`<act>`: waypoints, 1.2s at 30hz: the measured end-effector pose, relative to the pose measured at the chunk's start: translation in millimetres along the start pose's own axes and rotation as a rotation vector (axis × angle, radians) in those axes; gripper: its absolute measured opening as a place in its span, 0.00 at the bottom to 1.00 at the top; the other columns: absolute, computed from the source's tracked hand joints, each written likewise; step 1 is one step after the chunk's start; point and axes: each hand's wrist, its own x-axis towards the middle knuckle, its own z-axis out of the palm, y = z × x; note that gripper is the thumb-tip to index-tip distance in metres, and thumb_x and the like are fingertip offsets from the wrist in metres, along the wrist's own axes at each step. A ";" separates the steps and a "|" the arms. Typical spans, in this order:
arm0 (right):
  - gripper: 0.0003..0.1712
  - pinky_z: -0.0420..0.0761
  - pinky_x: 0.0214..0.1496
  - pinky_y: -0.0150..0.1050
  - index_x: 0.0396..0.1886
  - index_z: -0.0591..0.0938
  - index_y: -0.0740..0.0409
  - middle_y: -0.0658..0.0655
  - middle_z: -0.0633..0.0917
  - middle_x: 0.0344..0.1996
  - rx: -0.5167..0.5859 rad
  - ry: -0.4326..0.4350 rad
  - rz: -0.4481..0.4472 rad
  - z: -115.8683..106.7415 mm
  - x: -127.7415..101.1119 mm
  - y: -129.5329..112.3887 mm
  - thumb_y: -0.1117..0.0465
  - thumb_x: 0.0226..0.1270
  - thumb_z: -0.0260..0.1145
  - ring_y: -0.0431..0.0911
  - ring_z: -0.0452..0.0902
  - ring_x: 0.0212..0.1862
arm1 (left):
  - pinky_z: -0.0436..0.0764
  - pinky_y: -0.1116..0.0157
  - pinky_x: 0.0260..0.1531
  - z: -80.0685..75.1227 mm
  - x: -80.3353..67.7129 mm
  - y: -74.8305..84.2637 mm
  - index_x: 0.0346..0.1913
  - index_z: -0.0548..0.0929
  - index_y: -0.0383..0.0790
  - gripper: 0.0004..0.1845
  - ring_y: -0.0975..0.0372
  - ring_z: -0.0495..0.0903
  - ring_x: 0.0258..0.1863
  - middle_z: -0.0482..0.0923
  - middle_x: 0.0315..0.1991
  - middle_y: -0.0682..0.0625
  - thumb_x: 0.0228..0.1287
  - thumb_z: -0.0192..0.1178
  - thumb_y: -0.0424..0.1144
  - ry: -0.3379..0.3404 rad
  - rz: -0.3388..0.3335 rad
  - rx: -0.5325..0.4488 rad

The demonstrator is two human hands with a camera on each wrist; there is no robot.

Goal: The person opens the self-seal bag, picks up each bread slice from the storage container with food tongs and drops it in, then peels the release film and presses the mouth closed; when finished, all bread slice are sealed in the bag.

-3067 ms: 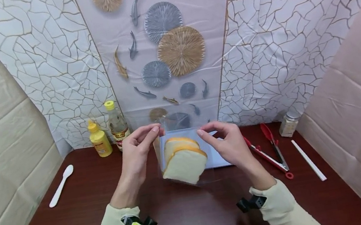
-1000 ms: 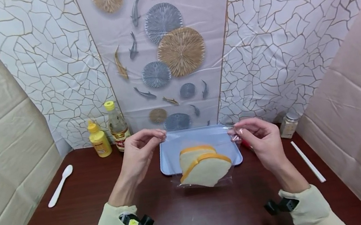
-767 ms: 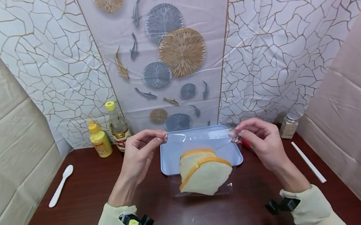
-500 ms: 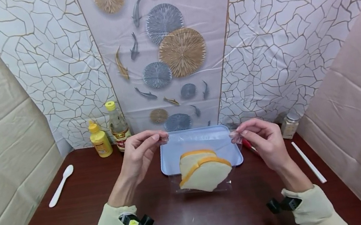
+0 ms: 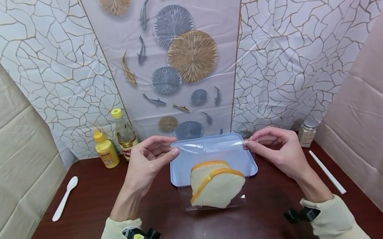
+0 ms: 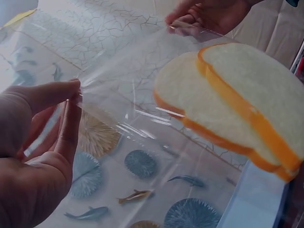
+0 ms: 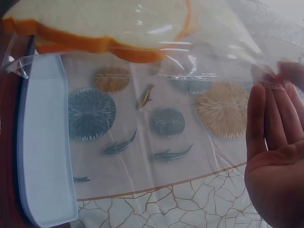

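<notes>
Two slices of bread (image 5: pixel 220 189) with orange crusts, overlapping, lie inside a clear plastic bag (image 5: pixel 196 149). My left hand (image 5: pixel 142 167) pinches the bag's upper left corner between thumb and fingertips, plainest in the left wrist view. At the upper right corner, my right hand (image 5: pixel 280 149) pinches the film with thumb and fingers. Stretched between both hands, the bag hangs with the bread in its lower part. The light blue tray (image 5: pixel 252 166) is behind it, seen through the film. In the right wrist view, the bread (image 7: pixel 95 23) shows near the top.
A yellow squeeze bottle (image 5: pixel 107 149) and a glass bottle with a yellow cap (image 5: pixel 125 134) stand at the back left. The white spoon (image 5: pixel 65 199) lies at left. On the right are a seasoning jar (image 5: pixel 307 133) and a white stick (image 5: pixel 327 172). Patterned cloth surrounds the table.
Since the oldest frame, my right hand has moved right, spreading the bag's top, and the bread has shifted right. Red tongs visible then are now hidden. Lately my left fingers changed their pinch slightly.
</notes>
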 end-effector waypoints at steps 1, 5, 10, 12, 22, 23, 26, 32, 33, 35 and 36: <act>0.09 0.90 0.41 0.31 0.43 0.88 0.70 0.56 0.95 0.36 -0.021 0.005 0.017 0.3 0.2 -0.5 0.78 0.65 0.74 0.44 0.95 0.40 | 0.90 0.63 0.54 -0.9 0.2 0.3 0.60 0.88 0.33 0.19 0.62 0.91 0.47 0.92 0.53 0.50 0.67 0.74 0.26 -0.002 -0.011 0.007; 0.11 0.91 0.43 0.34 0.46 0.88 0.68 0.58 0.95 0.38 -0.057 -0.001 0.031 2.9 1.3 -2.2 0.78 0.65 0.75 0.46 0.95 0.42 | 0.89 0.64 0.56 -4.3 0.0 1.6 0.60 0.89 0.33 0.19 0.61 0.90 0.55 0.88 0.62 0.49 0.69 0.74 0.31 -0.002 -0.042 0.090; 0.12 0.93 0.43 0.41 0.48 0.89 0.65 0.56 0.96 0.39 -0.084 -0.007 0.028 11.8 4.1 -1.0 0.76 0.67 0.75 0.47 0.95 0.42 | 0.86 0.64 0.63 -10.3 -0.7 2.2 0.55 0.89 0.29 0.12 0.56 0.86 0.65 0.85 0.67 0.45 0.75 0.70 0.34 -0.033 -0.008 0.140; 0.12 0.93 0.42 0.43 0.48 0.90 0.63 0.54 0.96 0.40 -0.092 0.000 0.032 17.6 6.1 0.2 0.75 0.67 0.76 0.48 0.95 0.42 | 0.86 0.63 0.64 -13.0 -1.3 2.9 0.55 0.86 0.29 0.11 0.55 0.88 0.63 0.88 0.63 0.43 0.77 0.67 0.33 -0.052 0.002 0.130; 0.10 0.93 0.44 0.48 0.50 0.89 0.66 0.56 0.96 0.42 0.071 -0.052 0.077 77.5 31.0 12.8 0.69 0.70 0.76 0.47 0.95 0.41 | 0.91 0.66 0.43 -59.1 -17.1 26.8 0.59 0.82 0.26 0.13 0.63 0.94 0.41 0.94 0.44 0.47 0.79 0.64 0.31 0.057 0.003 0.142; 0.11 0.93 0.45 0.48 0.50 0.89 0.68 0.56 0.96 0.42 0.116 -0.068 0.107 86.7 33.1 14.9 0.69 0.71 0.75 0.47 0.95 0.43 | 0.92 0.66 0.43 -68.7 -20.4 30.7 0.60 0.82 0.27 0.13 0.63 0.94 0.41 0.94 0.45 0.47 0.79 0.63 0.30 0.044 -0.012 0.116; 0.14 0.93 0.49 0.47 0.53 0.86 0.73 0.55 0.95 0.42 0.260 -0.107 0.242 116.3 39.3 23.6 0.68 0.73 0.74 0.47 0.95 0.46 | 0.91 0.67 0.44 -101.4 -29.9 40.7 0.63 0.80 0.32 0.14 0.64 0.93 0.42 0.94 0.45 0.48 0.80 0.60 0.27 -0.012 -0.069 0.049; 0.17 0.92 0.51 0.38 0.58 0.84 0.72 0.59 0.95 0.45 0.386 -0.137 0.521 184.7 48.8 71.7 0.67 0.75 0.72 0.43 0.94 0.44 | 0.89 0.71 0.40 -164.9 -42.0 25.7 0.66 0.78 0.36 0.16 0.69 0.91 0.38 0.94 0.40 0.55 0.81 0.61 0.33 0.064 -0.285 0.277; 0.16 0.92 0.50 0.37 0.58 0.84 0.72 0.61 0.94 0.45 0.374 -0.137 0.543 196.5 49.3 82.0 0.68 0.76 0.72 0.42 0.94 0.43 | 0.88 0.71 0.39 -173.2 -43.2 16.8 0.66 0.78 0.33 0.17 0.71 0.90 0.37 0.93 0.40 0.56 0.81 0.62 0.35 0.107 -0.321 0.346; 0.15 0.92 0.49 0.37 0.57 0.85 0.72 0.65 0.94 0.47 0.300 -0.134 0.557 218.3 49.9 100.8 0.70 0.76 0.70 0.41 0.93 0.41 | 0.86 0.72 0.38 -184.9 -44.0 -3.5 0.65 0.78 0.29 0.19 0.72 0.89 0.36 0.94 0.41 0.51 0.81 0.63 0.37 0.195 -0.377 0.502; 0.14 0.92 0.49 0.37 0.57 0.86 0.72 0.67 0.93 0.48 0.251 -0.131 0.557 228.0 50.2 109.5 0.71 0.76 0.69 0.41 0.92 0.41 | 0.86 0.72 0.37 -189.4 -44.1 -14.7 0.64 0.79 0.28 0.19 0.73 0.88 0.35 0.94 0.42 0.48 0.80 0.63 0.38 0.239 -0.391 0.575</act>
